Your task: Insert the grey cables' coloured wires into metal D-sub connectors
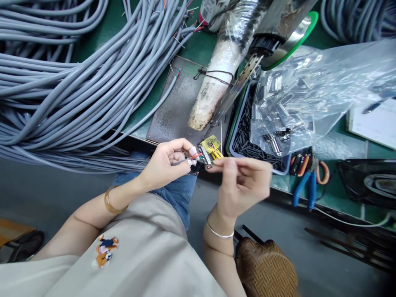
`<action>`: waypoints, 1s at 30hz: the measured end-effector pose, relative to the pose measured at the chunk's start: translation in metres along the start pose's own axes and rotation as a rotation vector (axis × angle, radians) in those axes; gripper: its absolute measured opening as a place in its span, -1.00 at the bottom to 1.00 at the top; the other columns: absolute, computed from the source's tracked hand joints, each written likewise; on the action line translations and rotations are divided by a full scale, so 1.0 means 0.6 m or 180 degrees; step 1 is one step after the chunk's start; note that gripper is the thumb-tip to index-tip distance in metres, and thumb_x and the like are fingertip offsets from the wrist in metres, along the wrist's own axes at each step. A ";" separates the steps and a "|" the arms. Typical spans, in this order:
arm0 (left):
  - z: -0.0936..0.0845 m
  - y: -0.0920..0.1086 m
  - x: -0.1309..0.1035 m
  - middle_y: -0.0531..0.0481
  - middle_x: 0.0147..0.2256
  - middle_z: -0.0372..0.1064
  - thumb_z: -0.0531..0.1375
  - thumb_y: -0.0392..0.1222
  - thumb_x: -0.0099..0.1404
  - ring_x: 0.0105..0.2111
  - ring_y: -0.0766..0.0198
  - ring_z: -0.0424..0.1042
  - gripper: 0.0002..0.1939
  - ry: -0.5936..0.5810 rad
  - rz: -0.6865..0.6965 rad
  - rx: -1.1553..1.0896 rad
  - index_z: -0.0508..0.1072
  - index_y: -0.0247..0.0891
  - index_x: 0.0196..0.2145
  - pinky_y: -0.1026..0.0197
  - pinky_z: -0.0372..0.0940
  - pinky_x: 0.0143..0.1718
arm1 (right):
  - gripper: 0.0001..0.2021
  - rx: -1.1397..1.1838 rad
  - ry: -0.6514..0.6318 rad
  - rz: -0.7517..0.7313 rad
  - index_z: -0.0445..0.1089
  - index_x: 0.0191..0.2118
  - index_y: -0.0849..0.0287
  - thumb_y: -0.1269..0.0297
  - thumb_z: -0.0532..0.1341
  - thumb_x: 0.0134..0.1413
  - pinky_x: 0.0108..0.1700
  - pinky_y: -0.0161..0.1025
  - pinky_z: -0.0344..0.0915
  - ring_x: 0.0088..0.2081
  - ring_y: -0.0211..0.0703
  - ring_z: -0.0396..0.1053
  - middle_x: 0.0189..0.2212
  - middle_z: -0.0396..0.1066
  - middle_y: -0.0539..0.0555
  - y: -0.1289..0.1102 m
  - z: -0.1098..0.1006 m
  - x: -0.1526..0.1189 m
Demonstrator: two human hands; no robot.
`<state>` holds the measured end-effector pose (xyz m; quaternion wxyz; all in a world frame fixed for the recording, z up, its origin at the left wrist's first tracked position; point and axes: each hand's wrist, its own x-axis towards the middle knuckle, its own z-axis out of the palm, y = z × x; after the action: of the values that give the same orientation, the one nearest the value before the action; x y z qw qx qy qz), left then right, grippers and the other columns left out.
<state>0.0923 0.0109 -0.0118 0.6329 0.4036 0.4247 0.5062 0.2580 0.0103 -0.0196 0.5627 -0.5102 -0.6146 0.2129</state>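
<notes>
My left hand [173,161] is closed at the table's front edge, with white wrapping on its fingertips. It pinches thin coloured wires [194,156], some of them red. The wires reach a multi-pin metal connector [204,156] just right of the fingertips. Behind the connector is a yellow piece [213,148] with crumpled yellow tape on it. My right hand [241,177] is closed in a pinch at the connector's right side. Whatever lies between its fingertips is too small to make out.
Grey cables [93,82] fill the left. A plastic-wrapped tube [213,82] slants over a dark mat [173,111]. Right of it stand a bin of black sleeves [244,140], a clear bag of connectors [287,103] and blue-and-orange-handled cutters [309,181]. A woven-patterned seat [269,268] is below.
</notes>
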 end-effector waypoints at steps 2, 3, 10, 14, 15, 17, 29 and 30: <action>-0.001 0.000 -0.003 0.19 -0.60 0.19 0.26 -0.39 0.04 -0.66 0.53 0.06 -0.85 -0.0043 -0.0111 -0.0031 0.42 -0.29 -0.38 0.39 -0.01 -0.64 | -0.96 -0.0244 0.0220 -0.0197 0.48 -0.19 0.10 0.31 0.27 0.31 -0.60 -0.42 0.19 -0.62 -0.42 0.33 -0.48 0.47 -0.12 -0.009 -0.010 -0.002; -0.001 -0.001 -0.004 0.20 -0.62 0.16 0.26 -0.39 0.04 -0.66 0.53 0.05 -0.86 -0.0069 -0.0151 -0.0045 0.42 -0.29 -0.38 0.38 -0.02 -0.64 | -0.94 -0.0400 0.0118 -0.0252 0.51 -0.18 0.09 0.30 0.27 0.31 -0.61 -0.40 0.13 -0.63 -0.43 0.27 -0.49 0.46 -0.11 -0.014 -0.014 -0.002; 0.000 -0.002 -0.012 0.18 -0.60 0.19 0.23 -0.36 0.01 -0.64 0.53 0.07 -0.87 -0.0275 -0.0249 -0.0078 0.42 -0.32 -0.39 0.39 -0.03 -0.62 | -0.84 -0.0441 -0.1097 -0.0320 0.61 -0.16 0.04 0.43 0.36 0.19 -0.38 -0.30 0.29 -0.43 -0.32 0.33 -0.41 0.45 -0.05 -0.029 -0.015 0.015; -0.002 0.001 -0.016 0.17 -0.58 0.22 0.21 -0.32 0.02 -0.64 0.53 0.07 -0.86 -0.0349 -0.0314 -0.0068 0.39 -0.33 -0.39 0.39 -0.05 -0.62 | -0.85 -0.0306 -0.1250 -0.0250 0.61 -0.17 0.03 0.43 0.36 0.19 -0.49 -0.31 0.20 -0.45 -0.33 0.33 -0.35 0.48 -0.02 -0.030 -0.014 0.012; -0.003 0.001 -0.017 0.18 -0.59 0.21 0.20 -0.31 0.02 -0.64 0.53 0.06 -0.87 -0.0362 -0.0323 -0.0051 0.39 -0.32 -0.39 0.39 -0.07 -0.62 | -0.85 -0.0291 -0.1275 -0.0284 0.61 -0.17 0.03 0.43 0.36 0.19 -0.50 -0.32 0.19 -0.45 -0.33 0.34 -0.35 0.49 -0.01 -0.031 -0.015 0.011; -0.004 0.001 -0.018 0.17 -0.58 0.21 0.21 -0.28 0.03 -0.63 0.53 0.05 -0.86 -0.0372 -0.0324 -0.0010 0.39 -0.33 -0.38 0.38 -0.08 -0.60 | -0.84 -0.0319 -0.1304 -0.0393 0.61 -0.17 0.03 0.44 0.36 0.19 -0.47 -0.32 0.24 -0.42 -0.32 0.37 -0.34 0.50 -0.01 -0.033 -0.016 0.008; -0.004 -0.002 -0.028 0.23 -0.66 0.10 0.20 -0.26 0.02 -0.67 0.53 0.01 -0.86 -0.0379 -0.0362 0.0068 0.37 -0.31 -0.39 0.38 -0.14 -0.61 | -0.81 -0.0442 -0.1482 -0.0574 0.59 -0.11 0.02 0.43 0.34 0.21 -0.30 -0.27 0.38 -0.32 -0.27 0.44 -0.31 0.52 -0.01 -0.042 -0.023 0.002; -0.003 -0.001 -0.030 0.23 -0.66 0.09 0.20 -0.26 0.02 -0.68 0.53 0.01 -0.86 -0.0380 -0.0369 0.0077 0.37 -0.31 -0.39 0.38 -0.13 -0.61 | -0.81 -0.0427 -0.1517 -0.0570 0.59 -0.11 0.02 0.44 0.34 0.21 -0.30 -0.28 0.38 -0.33 -0.28 0.43 -0.31 0.52 -0.01 -0.042 -0.025 0.002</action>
<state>0.0884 -0.0069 -0.0107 0.6804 0.4153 0.4150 0.4386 0.2618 -0.0030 0.0064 0.3836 -0.4254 -0.7852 0.2352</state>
